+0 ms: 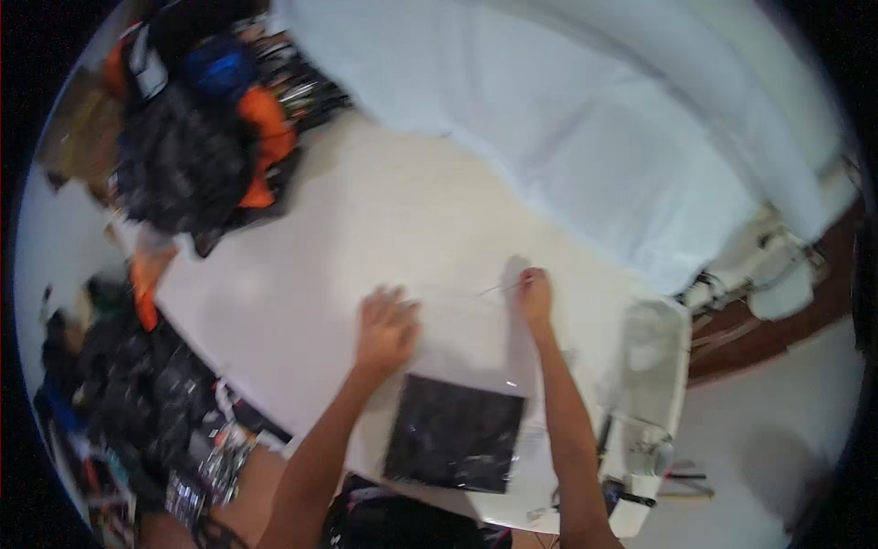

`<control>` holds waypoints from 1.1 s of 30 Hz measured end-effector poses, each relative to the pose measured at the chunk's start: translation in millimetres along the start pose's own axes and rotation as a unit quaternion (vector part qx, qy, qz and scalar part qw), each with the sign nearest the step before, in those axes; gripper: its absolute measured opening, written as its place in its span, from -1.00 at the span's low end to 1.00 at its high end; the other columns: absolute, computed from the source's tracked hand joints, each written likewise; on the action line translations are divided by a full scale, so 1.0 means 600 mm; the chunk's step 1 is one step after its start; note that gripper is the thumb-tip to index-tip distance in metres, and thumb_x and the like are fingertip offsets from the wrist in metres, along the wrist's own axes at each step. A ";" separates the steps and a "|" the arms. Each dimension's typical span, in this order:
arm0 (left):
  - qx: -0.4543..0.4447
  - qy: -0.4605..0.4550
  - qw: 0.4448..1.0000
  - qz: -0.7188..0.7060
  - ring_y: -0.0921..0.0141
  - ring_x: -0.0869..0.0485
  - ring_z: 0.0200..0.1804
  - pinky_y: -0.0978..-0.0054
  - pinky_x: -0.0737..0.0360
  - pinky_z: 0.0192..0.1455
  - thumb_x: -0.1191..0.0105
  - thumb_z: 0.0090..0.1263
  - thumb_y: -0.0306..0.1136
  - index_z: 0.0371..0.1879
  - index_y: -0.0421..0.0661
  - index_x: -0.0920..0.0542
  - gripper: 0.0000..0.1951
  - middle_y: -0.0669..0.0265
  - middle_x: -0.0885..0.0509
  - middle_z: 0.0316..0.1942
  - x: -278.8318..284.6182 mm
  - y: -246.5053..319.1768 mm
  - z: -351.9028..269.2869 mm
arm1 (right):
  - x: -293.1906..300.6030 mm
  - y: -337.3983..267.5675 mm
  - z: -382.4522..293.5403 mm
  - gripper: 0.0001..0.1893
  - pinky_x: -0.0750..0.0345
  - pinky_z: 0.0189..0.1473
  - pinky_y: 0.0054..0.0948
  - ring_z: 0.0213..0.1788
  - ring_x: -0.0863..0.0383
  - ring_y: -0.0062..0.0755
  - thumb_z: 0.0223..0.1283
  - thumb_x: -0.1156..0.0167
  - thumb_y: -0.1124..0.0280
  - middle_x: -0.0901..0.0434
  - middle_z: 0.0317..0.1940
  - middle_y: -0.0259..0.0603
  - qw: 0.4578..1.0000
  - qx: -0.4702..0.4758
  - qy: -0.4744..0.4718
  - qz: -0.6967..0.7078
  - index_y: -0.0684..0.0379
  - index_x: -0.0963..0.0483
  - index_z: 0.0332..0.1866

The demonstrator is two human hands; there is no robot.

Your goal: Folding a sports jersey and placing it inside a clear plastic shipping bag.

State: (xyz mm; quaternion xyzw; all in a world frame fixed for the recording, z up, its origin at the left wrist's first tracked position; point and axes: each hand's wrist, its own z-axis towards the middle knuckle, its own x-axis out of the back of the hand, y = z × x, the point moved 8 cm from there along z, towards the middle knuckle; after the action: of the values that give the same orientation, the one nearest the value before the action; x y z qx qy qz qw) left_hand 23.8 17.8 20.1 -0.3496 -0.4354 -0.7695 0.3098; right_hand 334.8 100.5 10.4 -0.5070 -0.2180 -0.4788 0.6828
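Observation:
My left hand (389, 329) lies palm down, fingers spread, on or just over the white table (411, 206), with nothing visible in it. To its right my right hand (535, 291) pinches a thin, needle-like strand (495, 288) that points left, towards the left hand; its exact kind is too blurred to tell. A flat black square sheet or packet (456, 432) with a shiny surface rests near the table's front edge, between my forearms.
White cloth (583, 137) covers the far side. Black and orange bundles (199, 144) are piled at the far left, and more dark plastic items (151, 384) lie beyond the left edge. A grey tray (648, 357) stands at the right edge, near a dark tool (627, 495).

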 end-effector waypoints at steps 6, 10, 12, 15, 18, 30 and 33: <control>0.009 -0.020 0.999 0.040 -0.03 -0.11 0.49 -0.12 0.02 0.50 -0.05 0.40 -0.10 0.20 0.08 -0.58 -0.59 0.11 -0.31 0.41 0.027 -0.019 -0.017 | 0.154 0.090 -0.018 -0.89 -0.53 -0.04 -0.10 -0.02 -0.57 -0.08 0.19 -0.16 0.39 -0.56 -0.13 -0.15 0.981 -0.083 -0.013 -0.173 0.12 -0.55 -0.22; 0.004 -0.033 0.999 0.040 -0.05 -0.10 0.48 -0.12 0.03 0.50 -0.02 0.44 -0.09 0.21 0.07 -0.56 -0.59 0.11 -0.30 0.41 0.018 -0.020 -0.009 | 0.272 0.165 -0.036 -0.81 -0.48 0.05 -0.14 0.04 -0.55 -0.17 0.14 -0.17 0.41 -0.55 -0.07 -0.20 0.929 -0.148 -0.023 -0.339 0.15 -0.53 -0.14; -0.004 -0.031 0.998 0.049 -0.05 -0.10 0.49 -0.12 0.03 0.50 -0.01 0.44 -0.09 0.23 0.08 -0.55 -0.58 0.11 -0.30 0.41 0.013 -0.023 -0.010 | 0.313 0.185 -0.047 -0.78 -0.46 0.08 -0.17 0.06 -0.54 -0.19 0.11 -0.18 0.42 -0.55 -0.06 -0.21 0.909 -0.165 -0.015 -0.383 0.16 -0.53 -0.11; -0.005 -0.034 0.998 0.059 -0.04 -0.09 0.49 -0.12 0.03 0.50 0.00 0.44 -0.10 0.25 0.09 -0.53 -0.57 0.11 -0.30 0.41 0.008 -0.028 -0.007 | 0.358 0.209 -0.065 -0.75 -0.43 0.10 -0.18 0.08 -0.53 -0.20 0.07 -0.20 0.44 -0.55 -0.06 -0.21 0.886 -0.172 0.009 -0.431 0.15 -0.54 -0.10; -0.003 -0.040 0.997 0.070 -0.04 -0.10 0.49 -0.12 0.02 0.50 0.01 0.45 -0.10 0.27 0.08 -0.50 -0.56 0.12 -0.30 0.42 0.008 -0.030 -0.004 | 0.380 0.214 -0.082 -0.72 -0.46 0.10 -0.20 0.09 -0.53 -0.19 0.07 -0.21 0.41 -0.54 -0.02 -0.18 0.875 -0.179 -0.002 -0.450 0.18 -0.52 -0.08; -0.060 0.055 0.993 -0.087 0.00 -0.44 0.25 0.04 -0.39 0.26 -0.23 0.25 -0.36 0.08 -0.13 -0.59 -0.61 0.01 -0.48 0.21 0.078 0.025 -0.060 | 0.287 -0.082 -0.297 -0.76 -0.58 -0.24 -0.09 -0.26 -0.66 -0.05 0.10 -0.15 0.49 -0.63 -0.32 -0.08 0.978 -0.085 0.043 -0.186 0.20 -0.58 -0.10; 0.030 -0.028 0.997 -0.057 0.01 -0.43 0.25 0.09 -0.41 0.24 -0.24 0.24 -0.37 0.02 -0.14 -0.62 -0.64 0.01 -0.45 0.24 0.099 0.081 -0.116 | 0.232 -0.066 -0.334 -0.77 -0.59 -0.28 -0.17 -0.34 -0.67 -0.09 0.15 -0.20 0.42 -0.66 -0.36 -0.08 0.988 -0.157 -0.001 -0.009 0.27 -0.59 -0.11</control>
State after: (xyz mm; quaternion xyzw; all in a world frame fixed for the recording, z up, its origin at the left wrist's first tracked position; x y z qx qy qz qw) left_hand 9.6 -75.1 64.1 -0.3363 -0.4864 -0.7623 0.2630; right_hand 324.6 -141.6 60.3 -0.6064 -0.1453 -0.5126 0.5902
